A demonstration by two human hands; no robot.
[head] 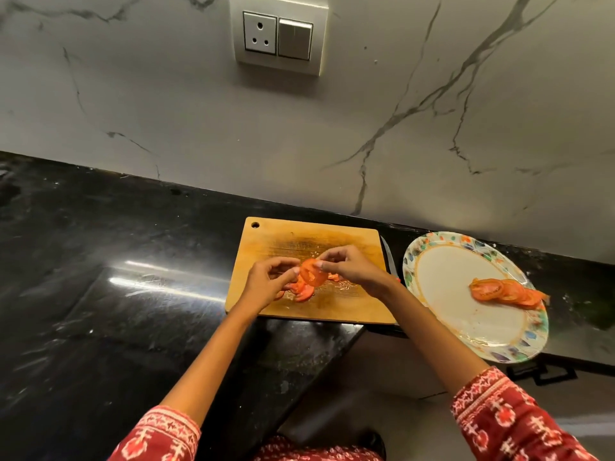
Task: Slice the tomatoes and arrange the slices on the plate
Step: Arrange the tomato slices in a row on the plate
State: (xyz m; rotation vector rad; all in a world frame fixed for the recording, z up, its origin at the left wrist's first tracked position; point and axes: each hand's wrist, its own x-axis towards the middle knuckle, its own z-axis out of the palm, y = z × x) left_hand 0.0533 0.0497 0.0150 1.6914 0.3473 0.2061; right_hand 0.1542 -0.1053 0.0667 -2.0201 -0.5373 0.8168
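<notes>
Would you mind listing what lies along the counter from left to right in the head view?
Cutting board → left hand → held tomato slice → right hand → knife → plate → slices on the plate.

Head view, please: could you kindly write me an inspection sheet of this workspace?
Surface: glossy black stone counter.
Job's things: worn wooden chopping board with red tomato slices; floral-rimmed white plate holding overlapping tomato slices; knife between board and plate.
Clutter: nothing seen.
Grippers: left hand and right hand pinch one round tomato slice above the board.
Cables: nothing seen.
Surroundings: veined marble wall, grey socket-and-switch plate.
</notes>
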